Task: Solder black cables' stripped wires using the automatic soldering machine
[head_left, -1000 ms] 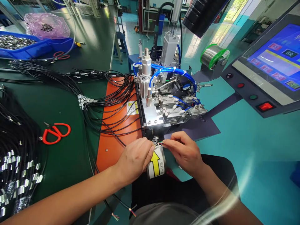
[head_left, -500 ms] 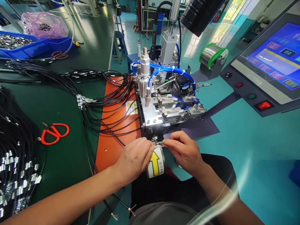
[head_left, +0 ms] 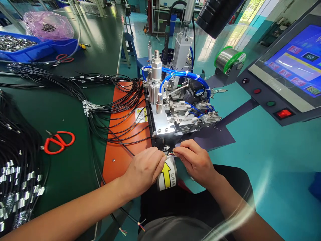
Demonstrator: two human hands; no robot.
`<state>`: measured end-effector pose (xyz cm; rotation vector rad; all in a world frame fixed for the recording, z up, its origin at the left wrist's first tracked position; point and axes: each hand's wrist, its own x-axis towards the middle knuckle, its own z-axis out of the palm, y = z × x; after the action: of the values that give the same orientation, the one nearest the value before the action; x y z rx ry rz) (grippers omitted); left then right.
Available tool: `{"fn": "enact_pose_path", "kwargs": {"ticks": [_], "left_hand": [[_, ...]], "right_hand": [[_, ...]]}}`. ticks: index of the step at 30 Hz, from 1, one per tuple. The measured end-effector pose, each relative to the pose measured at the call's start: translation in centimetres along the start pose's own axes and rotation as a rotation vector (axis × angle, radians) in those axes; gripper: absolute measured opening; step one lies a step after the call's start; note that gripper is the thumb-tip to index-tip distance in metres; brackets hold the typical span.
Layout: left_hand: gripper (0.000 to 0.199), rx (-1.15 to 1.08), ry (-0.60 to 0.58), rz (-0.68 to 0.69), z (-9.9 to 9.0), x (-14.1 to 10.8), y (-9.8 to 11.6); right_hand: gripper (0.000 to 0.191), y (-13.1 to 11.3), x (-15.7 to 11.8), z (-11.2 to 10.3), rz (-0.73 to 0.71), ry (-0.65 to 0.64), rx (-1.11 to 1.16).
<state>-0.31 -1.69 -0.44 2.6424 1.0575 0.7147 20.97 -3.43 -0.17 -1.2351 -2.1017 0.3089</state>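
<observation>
My left hand (head_left: 145,169) is closed in a pinch at the front edge of the bench machine (head_left: 173,110), on the end of a cable mostly hidden by the fingers. Thin coloured wires (head_left: 170,154) stretch from it to my right hand (head_left: 197,162), whose thumb and forefinger pinch their tips. Just below the wires is a round white-faced part (head_left: 167,175) with a yellow arrow, partly covered by my left hand. One black cable (head_left: 122,144) runs across the orange base and disappears behind my left hand.
Black cables (head_left: 120,107) lead into the machine's left side over the orange base (head_left: 130,130). Red-handled scissors (head_left: 59,142) lie on the green table, near more cables (head_left: 20,160). A solder spool (head_left: 228,60) and a control screen (head_left: 298,63) stand right. Stripped cable ends (head_left: 122,231) hang below.
My right hand has shifted very slightly left and up, closer to my left hand, and less of the wires shows between them. Both hands keep their pinch.
</observation>
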Motion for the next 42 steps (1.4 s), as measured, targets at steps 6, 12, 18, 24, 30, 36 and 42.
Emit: {"fn": "enact_pose_path", "kwargs": {"ticks": [6,12,18,24,30,36,42], "left_hand": [[0.026,-0.044,-0.019,-0.004,-0.2,0.2,0.0],[0.024,-0.123,-0.013,0.011,-0.4,0.1,-0.2],[0.021,-0.161,-0.022,-0.033,-0.4,0.0,-0.2],[0.020,-0.163,-0.040,-0.095,-0.1,-0.1,-0.2],[0.022,-0.157,-0.045,-0.097,-0.1,-0.1,-0.2],[0.022,-0.139,-0.052,-0.095,0.1,-0.3,-0.4],[0.023,-0.132,-0.036,-0.087,0.0,-0.2,-0.2]], "right_hand": [[0.017,-0.4,0.9,0.0,0.054,-0.091,0.049],[0.016,-0.4,1.7,-0.5,0.250,-0.164,0.337],[0.022,0.5,1.0,-0.6,0.567,-0.186,0.606],[0.025,0.0,0.1,-0.7,0.618,-0.185,0.698],[0.016,-0.5,0.0,-0.8,0.467,-0.120,0.552],[0.011,-0.6,0.3,-0.6,0.351,-0.106,0.414],[0.014,-0.9,0.7,-0.4,0.323,-0.097,0.358]]}}
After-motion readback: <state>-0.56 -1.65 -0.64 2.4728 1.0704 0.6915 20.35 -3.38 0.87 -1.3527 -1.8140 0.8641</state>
